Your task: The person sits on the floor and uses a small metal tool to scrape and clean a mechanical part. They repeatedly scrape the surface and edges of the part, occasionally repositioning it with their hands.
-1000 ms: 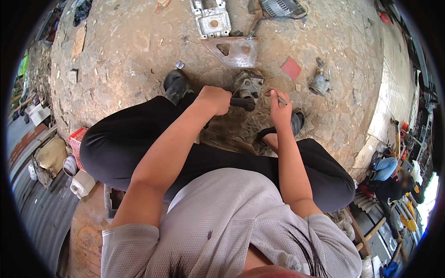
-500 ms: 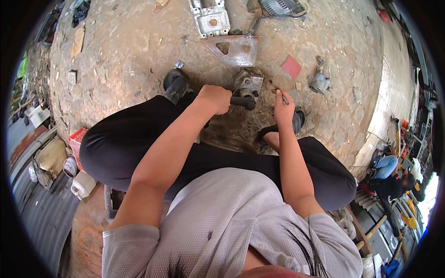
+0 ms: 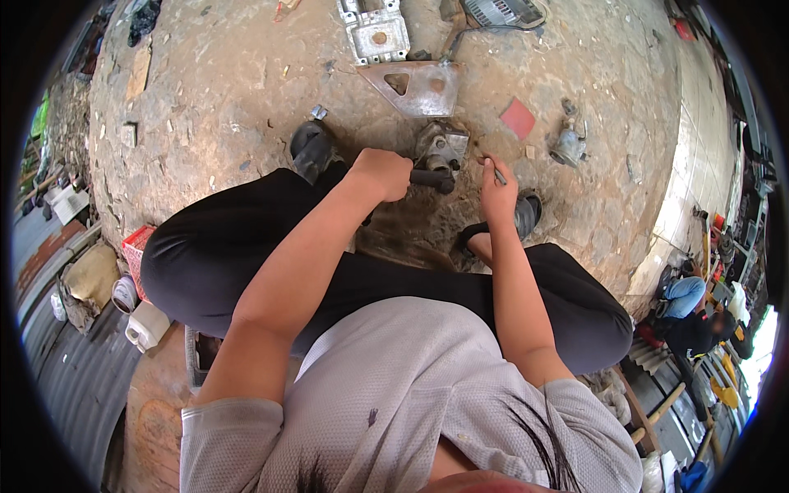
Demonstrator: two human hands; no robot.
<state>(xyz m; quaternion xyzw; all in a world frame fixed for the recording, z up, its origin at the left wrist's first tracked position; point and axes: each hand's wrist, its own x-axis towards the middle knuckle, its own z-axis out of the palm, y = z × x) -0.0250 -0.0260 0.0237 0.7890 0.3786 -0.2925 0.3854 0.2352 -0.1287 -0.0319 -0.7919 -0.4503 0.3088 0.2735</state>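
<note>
Between my feet on the ground sits a grey cast-metal part (image 3: 445, 145). My left hand (image 3: 382, 175) is closed round the handle of a dark hammer (image 3: 433, 180), whose head lies over the near side of the part. Whether the head touches the metal cannot be told. To the right of the part, my right hand (image 3: 498, 191) pinches a thin metal rod (image 3: 500, 177) between thumb and fingers. The rod's far end points up and left and is too small to make out.
Beyond the part lie a triangular metal plate (image 3: 427, 94), a rectangular metal casting (image 3: 376, 37) and a finned grey cover (image 3: 503, 12). A red square piece (image 3: 517, 119) and another metal part (image 3: 568, 146) lie to the right. A person (image 3: 699, 333) sits far right.
My right hand has shifted slightly left and up, turning the rod a little. My left hand and the hammer have barely moved.
</note>
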